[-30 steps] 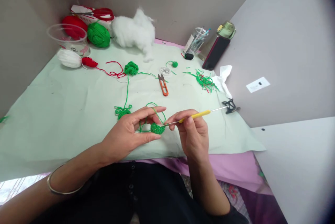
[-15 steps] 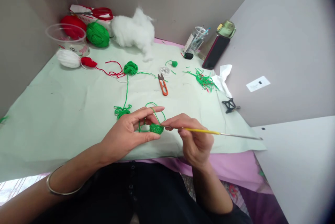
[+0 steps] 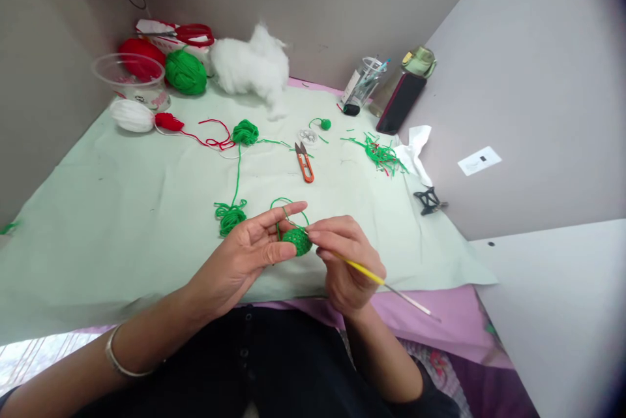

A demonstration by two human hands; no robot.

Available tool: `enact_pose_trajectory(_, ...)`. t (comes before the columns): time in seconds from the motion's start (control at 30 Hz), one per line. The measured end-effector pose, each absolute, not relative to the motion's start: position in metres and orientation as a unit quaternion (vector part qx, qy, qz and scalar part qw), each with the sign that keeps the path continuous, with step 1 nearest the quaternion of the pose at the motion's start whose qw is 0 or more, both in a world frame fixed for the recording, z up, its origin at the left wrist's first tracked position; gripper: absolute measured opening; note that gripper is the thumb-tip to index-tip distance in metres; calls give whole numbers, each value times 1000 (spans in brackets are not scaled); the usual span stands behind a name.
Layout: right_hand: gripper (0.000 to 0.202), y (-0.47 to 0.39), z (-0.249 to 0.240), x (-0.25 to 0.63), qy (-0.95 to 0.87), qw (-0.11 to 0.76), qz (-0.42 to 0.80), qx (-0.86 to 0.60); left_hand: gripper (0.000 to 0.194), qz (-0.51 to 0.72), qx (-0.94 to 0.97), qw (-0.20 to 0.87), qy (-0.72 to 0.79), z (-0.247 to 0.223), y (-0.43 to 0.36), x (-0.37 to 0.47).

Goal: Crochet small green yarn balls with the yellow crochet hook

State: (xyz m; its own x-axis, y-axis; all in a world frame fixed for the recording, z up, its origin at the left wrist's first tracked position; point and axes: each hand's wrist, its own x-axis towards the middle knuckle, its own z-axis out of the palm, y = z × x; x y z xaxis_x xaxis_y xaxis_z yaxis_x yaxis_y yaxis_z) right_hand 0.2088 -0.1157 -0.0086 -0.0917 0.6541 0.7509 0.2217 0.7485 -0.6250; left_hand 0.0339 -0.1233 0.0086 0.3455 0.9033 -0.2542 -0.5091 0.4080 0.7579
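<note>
From the orange snips (image 3: 305, 165), we find the green crocheted piece (image 3: 298, 241) on the near side, pinched between our left hand's (image 3: 252, 248) thumb and fingers. Our right hand (image 3: 349, 265) grips the yellow-handled hook (image 3: 364, 270); its tip seems to meet the piece, though fingers partly hide it. Right of the snips lie green yarn scraps (image 3: 381, 154).

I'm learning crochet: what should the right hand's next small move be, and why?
Probably catch the green yarn with the yellow-handled hook: the right hand seems to hold its tip at the green crocheted piece, while the left hand pinches that piece and the yarn runs over its index finger.
</note>
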Motion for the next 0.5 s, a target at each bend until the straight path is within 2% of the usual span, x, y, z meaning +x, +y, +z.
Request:
enact_pose_trajectory(0.3, 19, -118, 3, 225, -586, 630, 387, -332, 50, 435, 405, 716, 365, 10, -114, 18)
enact_pose_trajectory(0.5, 16, -111, 9, 226, -464, 615, 537, -344, 49, 403, 426, 733, 345, 8, -113, 17)
